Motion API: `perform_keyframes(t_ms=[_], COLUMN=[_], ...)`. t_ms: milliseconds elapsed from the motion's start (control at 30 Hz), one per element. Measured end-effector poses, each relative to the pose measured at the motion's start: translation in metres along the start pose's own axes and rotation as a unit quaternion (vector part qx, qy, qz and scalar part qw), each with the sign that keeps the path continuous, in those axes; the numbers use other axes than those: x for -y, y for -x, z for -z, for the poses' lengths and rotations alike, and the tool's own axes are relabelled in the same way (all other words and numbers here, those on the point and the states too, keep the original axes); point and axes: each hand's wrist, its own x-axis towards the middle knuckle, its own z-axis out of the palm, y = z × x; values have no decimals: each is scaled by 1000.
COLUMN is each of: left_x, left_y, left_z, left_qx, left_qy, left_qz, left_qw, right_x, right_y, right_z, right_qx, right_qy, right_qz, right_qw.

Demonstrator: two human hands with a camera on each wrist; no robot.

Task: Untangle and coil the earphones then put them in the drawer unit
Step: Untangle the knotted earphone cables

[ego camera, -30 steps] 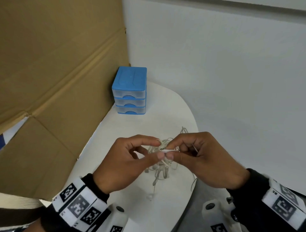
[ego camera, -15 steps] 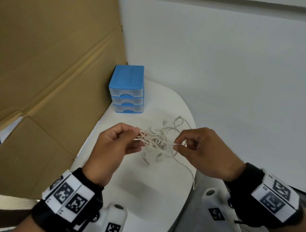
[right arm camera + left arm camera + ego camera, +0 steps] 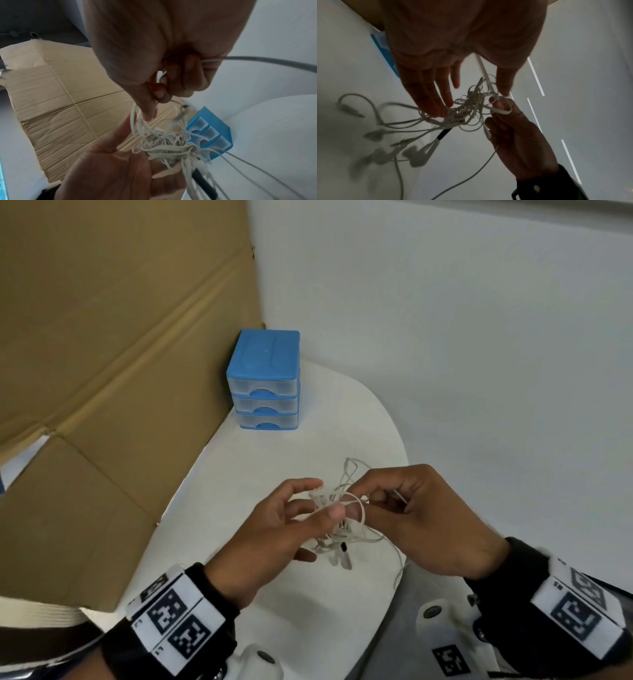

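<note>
Earphones (image 3: pixel 337 518) bunched in a knot above the counter (image 3: pixel 308 446), held between both hands. Left hand (image 3: pixel 274 529) pinching strands with thumb and fingers (image 3: pixel 436 102). Right hand (image 3: pixel 421 515) clenched on a loop of cord. Drawer unit (image 3: pixel 263 380) well beyond, all drawers closed, touching a cardboard sheet (image 3: pixel 113 354) at the left. One cord trailing over the counter edge.
</note>
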Motion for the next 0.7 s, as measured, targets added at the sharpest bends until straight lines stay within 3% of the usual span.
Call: perform_keyframes(t_ms=[100,233,400,567,700], left_x=[7,14,19,16,16], left_y=[-1,-7,-20,-25,-25], left_z=[1,11,33,44,43], left_qx=[28,-5,-55,-87,-104], left_qy=[-40,-57,-60,-103,-105], left_qz=[-51,-100,-111,-148,-167], left_qw=[998,993,990,980,975], right_x=[3,4,-2,2,1], right_y=[1,-3,-9,-8,-9], right_z=[0,15,48,66,67], right_qx=[-7,-61,-166,-236,-218], right_qy=[-8,2,161,202,163], right_qz=[7,4,-3,14,0], right_qw=[1000,998,973,950,962])
